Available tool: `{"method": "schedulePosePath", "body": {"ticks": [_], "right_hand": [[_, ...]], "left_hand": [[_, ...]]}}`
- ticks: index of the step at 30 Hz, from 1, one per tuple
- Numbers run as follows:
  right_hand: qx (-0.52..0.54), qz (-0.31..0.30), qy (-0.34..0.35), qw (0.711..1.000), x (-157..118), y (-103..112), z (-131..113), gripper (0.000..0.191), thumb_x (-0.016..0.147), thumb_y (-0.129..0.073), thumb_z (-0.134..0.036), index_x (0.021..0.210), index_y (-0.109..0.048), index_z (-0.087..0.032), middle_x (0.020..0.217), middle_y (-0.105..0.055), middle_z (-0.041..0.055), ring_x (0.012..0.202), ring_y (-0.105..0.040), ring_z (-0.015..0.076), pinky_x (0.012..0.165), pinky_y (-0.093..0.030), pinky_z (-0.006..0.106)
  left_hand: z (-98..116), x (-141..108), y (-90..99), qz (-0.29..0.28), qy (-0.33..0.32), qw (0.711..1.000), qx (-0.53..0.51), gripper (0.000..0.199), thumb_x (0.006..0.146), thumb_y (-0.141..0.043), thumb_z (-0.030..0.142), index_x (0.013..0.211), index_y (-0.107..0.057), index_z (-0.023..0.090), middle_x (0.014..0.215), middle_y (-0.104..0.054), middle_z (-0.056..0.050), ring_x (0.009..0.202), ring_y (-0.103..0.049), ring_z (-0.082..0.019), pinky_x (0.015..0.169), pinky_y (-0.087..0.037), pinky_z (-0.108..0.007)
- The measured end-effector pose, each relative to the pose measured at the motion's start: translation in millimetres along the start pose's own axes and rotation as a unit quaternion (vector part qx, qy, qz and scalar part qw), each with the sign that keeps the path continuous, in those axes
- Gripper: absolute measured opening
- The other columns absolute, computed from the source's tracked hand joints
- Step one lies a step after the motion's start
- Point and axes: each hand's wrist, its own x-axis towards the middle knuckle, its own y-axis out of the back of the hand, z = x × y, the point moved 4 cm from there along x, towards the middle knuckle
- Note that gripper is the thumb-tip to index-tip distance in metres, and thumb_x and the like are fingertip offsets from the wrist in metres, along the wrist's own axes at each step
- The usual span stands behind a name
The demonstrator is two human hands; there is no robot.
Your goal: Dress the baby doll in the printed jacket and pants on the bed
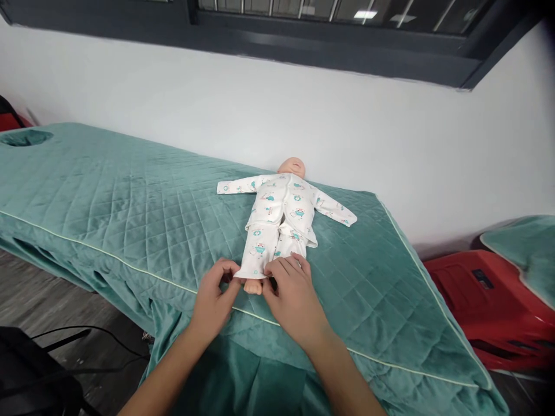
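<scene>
Doll (284, 209) lay with one trouser cuff (251, 274) pinched at both edges

The left hand (213, 294) clamped its thumb and fingertip on one edge of the cuff; the right hand (295, 294) had thumb and fingers closed on the opposite edge (a bare foot (253, 286) poked out between). The doll rested face-up on the green quilted cover (143, 214), head near the white wall (195, 98).

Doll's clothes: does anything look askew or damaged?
The jacket gapes at its lower front, over the trousers: its edges part there instead of meeting. No damage shows, though the right hand hides part of the trousers.
</scene>
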Motion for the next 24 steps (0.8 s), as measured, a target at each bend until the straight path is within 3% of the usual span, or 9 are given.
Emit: {"method": "schedulePosePath", "body": {"ticks": [3, 8, 12, 15, 18, 24], "right_hand": [[0.04, -0.011, 0.027, 0.999, -3, 6, -8, 0.014, 0.089, -0.051, -0.009, 0.086, -0.05, -0.022, 0.085, -0.059, 0.0016, 0.089, -0.055, 0.0206, 0.102, -0.039, 0.046], [0.103, -0.025, 0.028, 0.994, -11, 12, -10, 0.012, 0.094, -0.049, -0.013, 0.092, -0.055, -0.022, 0.092, -0.062, 0.0039, 0.094, -0.056, 0.0218, 0.094, -0.045, 0.043], [0.201, 0.091, -0.034, 0.975, -31, 21, 16, 0.019, 0.096, -0.047, -0.014, 0.106, -0.059, -0.025, 0.112, -0.062, 0.0056, 0.109, -0.056, 0.0205, 0.096, -0.047, 0.039], [0.198, 0.167, -0.119, 0.958, -51, 19, 42, 0.029, 0.09, -0.047, -0.009, 0.113, -0.057, -0.024, 0.118, -0.058, 0.007, 0.113, -0.055, 0.0218, 0.101, -0.046, 0.044], [0.171, 0.155, -0.168, 0.958, -63, 6, 57, 0.034, 0.083, -0.052, -0.008, 0.115, -0.055, -0.021, 0.116, -0.057, 0.0093, 0.11, -0.056, 0.0246, 0.097, -0.048, 0.047], [0.121, 0.146, -0.168, 0.967, -57, -11, 52, 0.019, 0.088, -0.059, -0.021, 0.107, -0.056, -0.019, 0.102, -0.06, 0.0087, 0.097, -0.058, 0.0254, 0.084, -0.051, 0.043]], "left_hand": [[6, -6, 9.5, 0.034, -0.039, 0.999, 0.013, 0.005, 0.091, -0.058, 0.024, 0.088, -0.061, 0.022, 0.087, -0.06, 0.0, 0.083, -0.056, -0.015, 0.074, -0.043, -0.027], [3, -14, 10.2, 0.039, -0.059, 0.996, 0.058, 0.006, 0.091, -0.055, 0.018, 0.09, -0.06, 0.022, 0.09, -0.059, 0.0, 0.084, -0.057, -0.015, 0.075, -0.045, -0.028], [16, -19, 5.5, 0.048, -0.124, 0.983, 0.123, 0.016, 0.091, -0.053, 0.016, 0.105, -0.059, 0.023, 0.112, -0.059, -0.006, 0.107, -0.057, -0.021, 0.093, -0.047, -0.038], [35, -20, -4.9, 0.024, -0.194, 0.962, 0.192, 0.026, 0.09, -0.055, 0.015, 0.114, -0.057, 0.025, 0.125, -0.057, -0.008, 0.119, -0.053, -0.025, 0.1, -0.046, -0.044], [51, -15, -22.7, -0.022, -0.257, 0.926, 0.276, 0.029, 0.09, -0.053, 0.012, 0.116, -0.058, 0.025, 0.13, -0.059, -0.009, 0.126, -0.05, -0.028, 0.103, -0.045, -0.048], [52, 5, -56.2, -0.051, -0.256, 0.881, 0.395, 0.018, 0.088, -0.055, 0.011, 0.1, -0.066, 0.019, 0.134, -0.059, -0.013, 0.138, -0.041, -0.036, 0.101, -0.045, -0.054]]}}
